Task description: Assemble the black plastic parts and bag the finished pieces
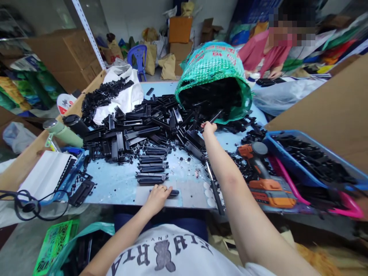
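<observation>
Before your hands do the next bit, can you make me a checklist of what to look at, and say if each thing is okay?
1. Left hand on the black part: ok, fingers are over it.
2. Right hand holding something: ok, a thin rod is at its fingers; what it is, cannot tell.
3. Bag open: ok, its mouth faces the person.
4. Tool safely on the table: not ok, its handle seems to poke past the edge.
5. Drill switched off: cannot tell.
6. Small bits tidied: not ok, they lie scattered.
</observation>
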A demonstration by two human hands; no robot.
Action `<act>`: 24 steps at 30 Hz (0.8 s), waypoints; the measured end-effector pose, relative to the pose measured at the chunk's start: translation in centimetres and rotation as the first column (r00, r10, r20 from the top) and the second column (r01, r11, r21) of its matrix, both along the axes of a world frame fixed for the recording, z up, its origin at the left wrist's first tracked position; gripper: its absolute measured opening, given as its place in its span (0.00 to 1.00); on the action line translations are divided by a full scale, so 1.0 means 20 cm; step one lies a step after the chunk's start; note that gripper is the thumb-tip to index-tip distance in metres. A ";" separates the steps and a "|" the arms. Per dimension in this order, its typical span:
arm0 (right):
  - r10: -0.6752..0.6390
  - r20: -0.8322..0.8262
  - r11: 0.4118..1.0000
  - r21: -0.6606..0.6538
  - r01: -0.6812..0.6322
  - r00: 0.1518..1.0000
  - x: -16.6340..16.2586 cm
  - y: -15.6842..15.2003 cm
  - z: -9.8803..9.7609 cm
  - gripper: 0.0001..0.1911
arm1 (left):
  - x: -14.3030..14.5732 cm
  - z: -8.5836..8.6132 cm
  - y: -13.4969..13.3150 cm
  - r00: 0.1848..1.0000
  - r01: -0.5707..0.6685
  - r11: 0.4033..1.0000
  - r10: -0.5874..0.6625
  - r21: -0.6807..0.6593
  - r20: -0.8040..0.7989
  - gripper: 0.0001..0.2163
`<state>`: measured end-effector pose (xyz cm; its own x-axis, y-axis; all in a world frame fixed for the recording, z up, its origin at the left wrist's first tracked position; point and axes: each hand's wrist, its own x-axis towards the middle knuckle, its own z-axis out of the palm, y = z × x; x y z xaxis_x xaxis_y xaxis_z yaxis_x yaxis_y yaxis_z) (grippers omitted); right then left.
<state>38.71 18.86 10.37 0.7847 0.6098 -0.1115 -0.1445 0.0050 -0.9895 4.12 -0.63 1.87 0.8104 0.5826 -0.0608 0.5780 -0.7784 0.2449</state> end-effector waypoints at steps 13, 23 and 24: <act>0.846 0.369 0.158 -0.862 -0.481 -0.385 -0.56 -1.29 -0.34 0.22 | 0.01 0.09 0.04 0.997 -0.020 0.986 0.032 -0.167 0.068 0.18; 0.859 0.351 0.292 -0.934 -0.206 -0.373 -0.64 -1.35 -0.22 0.22 | 0.03 0.06 0.03 0.994 -0.001 0.996 0.011 -0.091 0.111 0.29; 0.859 0.348 0.299 -0.936 -0.185 -0.376 -0.65 -1.36 -0.20 0.22 | 0.02 0.05 0.03 0.992 -0.004 0.996 0.015 -0.092 0.125 0.28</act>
